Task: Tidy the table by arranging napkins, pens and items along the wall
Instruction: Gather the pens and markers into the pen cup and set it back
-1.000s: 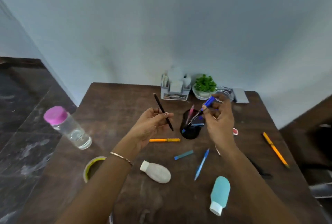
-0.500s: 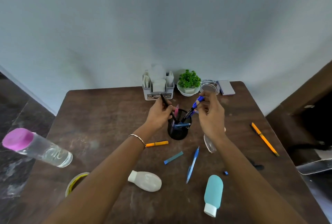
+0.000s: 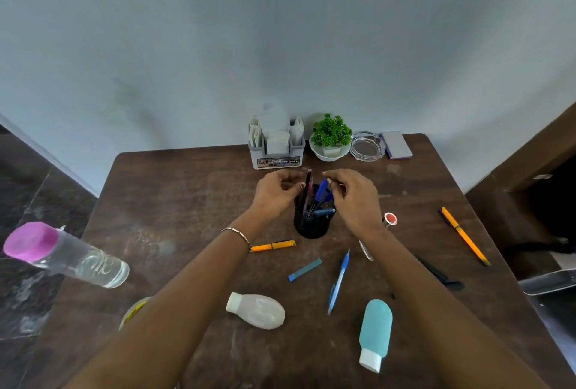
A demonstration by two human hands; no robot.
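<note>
Both hands are over the black cup, mid-table. The left hand pinches a dark pen standing upright in it, and the right hand pinches a blue pen angled in. The napkin holder sits at the wall.

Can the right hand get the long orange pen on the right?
Probably yes: the long orange pen lies uncovered on the table, to the right of the right hand, though that hand pinches a blue pen now.
</note>
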